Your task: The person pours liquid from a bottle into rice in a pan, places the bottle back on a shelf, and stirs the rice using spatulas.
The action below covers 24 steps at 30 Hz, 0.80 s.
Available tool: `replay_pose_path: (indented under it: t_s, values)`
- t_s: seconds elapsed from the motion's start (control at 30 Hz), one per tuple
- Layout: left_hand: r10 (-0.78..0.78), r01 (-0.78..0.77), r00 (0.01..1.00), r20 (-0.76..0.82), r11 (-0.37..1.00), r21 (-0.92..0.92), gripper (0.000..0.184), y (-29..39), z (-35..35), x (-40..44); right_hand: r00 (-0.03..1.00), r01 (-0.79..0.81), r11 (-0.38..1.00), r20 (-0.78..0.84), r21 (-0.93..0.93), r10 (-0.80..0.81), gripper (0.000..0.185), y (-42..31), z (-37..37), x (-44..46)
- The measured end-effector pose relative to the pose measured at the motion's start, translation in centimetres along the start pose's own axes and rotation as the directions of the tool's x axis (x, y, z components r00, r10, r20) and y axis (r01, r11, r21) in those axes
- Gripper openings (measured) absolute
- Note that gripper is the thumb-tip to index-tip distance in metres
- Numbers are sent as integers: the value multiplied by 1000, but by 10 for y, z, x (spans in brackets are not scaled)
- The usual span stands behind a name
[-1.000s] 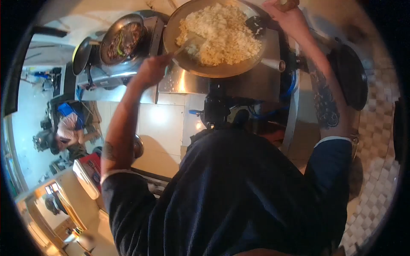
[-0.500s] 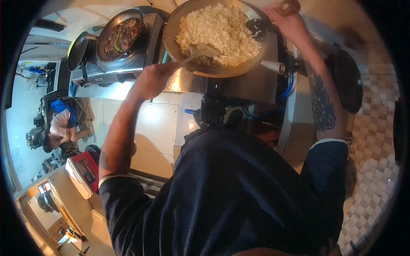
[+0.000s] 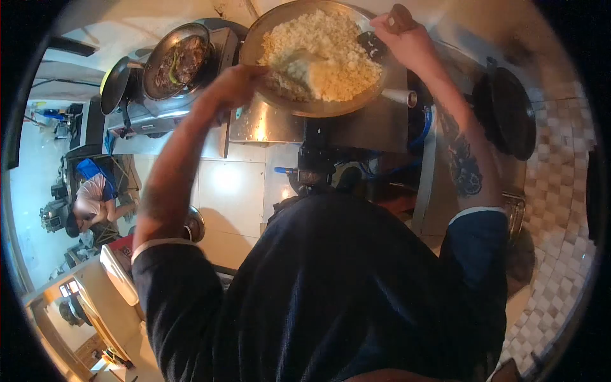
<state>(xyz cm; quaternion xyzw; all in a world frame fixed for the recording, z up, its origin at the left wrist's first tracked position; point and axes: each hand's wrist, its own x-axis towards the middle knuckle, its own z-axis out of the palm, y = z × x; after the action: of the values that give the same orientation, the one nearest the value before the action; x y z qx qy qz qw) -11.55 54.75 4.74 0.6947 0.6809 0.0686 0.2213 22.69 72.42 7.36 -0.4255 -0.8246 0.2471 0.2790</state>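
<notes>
A wide wok (image 3: 253, 48) filled with pale fried rice (image 3: 331, 44) sits on the stove. My left hand (image 3: 234, 88) is closed around the handle of a spatula (image 3: 296, 65), whose blade is smeared by motion over the rice at the wok's left side. At the upper right, my right hand (image 3: 410, 46) grips a second spatula by its wooden handle (image 3: 400, 19). Its dark blade (image 3: 370, 44) rests in the rice at the right rim. The wok's own hollow handle (image 3: 401, 97) sticks out below my right forearm, with no hand on it.
Left of the wok, a frying pan (image 3: 177, 62) holds dark meat with a green chili. Another dark pan (image 3: 116, 86) stands beyond it. A black pan (image 3: 512, 114) is at the right. Across the room, a person (image 3: 95, 197) sits bent over.
My left hand has moved left and slightly up, its spatula now blurred in the rice. My right hand has shifted slightly left and down. The rice is pushed toward the right in places.
</notes>
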Motion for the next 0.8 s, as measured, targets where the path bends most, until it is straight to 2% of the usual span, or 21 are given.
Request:
replay_pose_path:
  t_s: [0.03,0.07,0.1,0.2,0.23,0.33,0.37,0.43,0.47,0.5,0.57,0.6,0.63,0.67,0.7,0.77,0.8]
  values:
    - [31,-30,999,32,1000,-1,37,-10,-19,-12,998,-58,998,14,25,57,24,-3,-1,-4]
    - [63,-63,996,64,998,0,37,-11,-37,-21,1000,13,999,3,40,-13,24,0,-4,-5]
    - [12,-19,991,130,998,53,37,-1,-49,-30,997,83,995,-9,53,-83,24,3,-7,-7]
    - [131,-132,991,19,990,55,37,-19,-14,-31,989,149,987,1,67,-149,24,11,-11,-8]
    - [71,-72,997,13,990,118,37,5,-15,-35,991,134,989,9,63,-135,24,10,-13,-7]
    - [45,-53,997,67,993,110,38,17,-50,-43,996,85,995,36,53,-87,25,4,-17,-6]
    - [272,-296,954,125,921,252,38,5,-73,-49,996,79,995,45,54,-82,25,3,-18,-6]
    - [-8,6,1000,29,998,64,32,26,-108,-78,994,95,993,46,64,-98,26,6,-18,-5]
    - [19,-45,993,120,974,222,31,27,-138,-92,994,93,993,42,67,-96,27,5,-19,-6]
    - [-6,-29,988,152,972,232,31,18,-145,-97,996,81,995,36,61,-83,27,-3,-22,-8]
    - [-3,-28,987,159,981,194,31,-3,-141,-103,966,254,937,24,-239,-256,30,-1,-20,-6]
    - [25,-45,991,134,988,146,32,-20,-126,-104,903,398,763,71,-509,-424,32,9,-11,-1]
    - [55,-66,993,109,993,99,33,-22,-118,-102,817,482,496,165,-723,-553,34,7,-10,1]
    - [-125,107,966,226,990,90,33,-19,-109,-93,914,396,795,119,-459,-387,33,8,-18,1]
    - [-295,278,894,337,955,99,33,-5,-96,-83,969,221,966,141,-135,-202,32,-6,-38,-3]
    - [-6,9,997,78,999,-45,32,-28,-34,-69,972,-41,976,234,216,-11,33,-16,-46,-1]
    - [65,-69,992,-104,997,-40,33,-40,5,-57,972,-72,968,236,241,14,34,-14,-39,0]
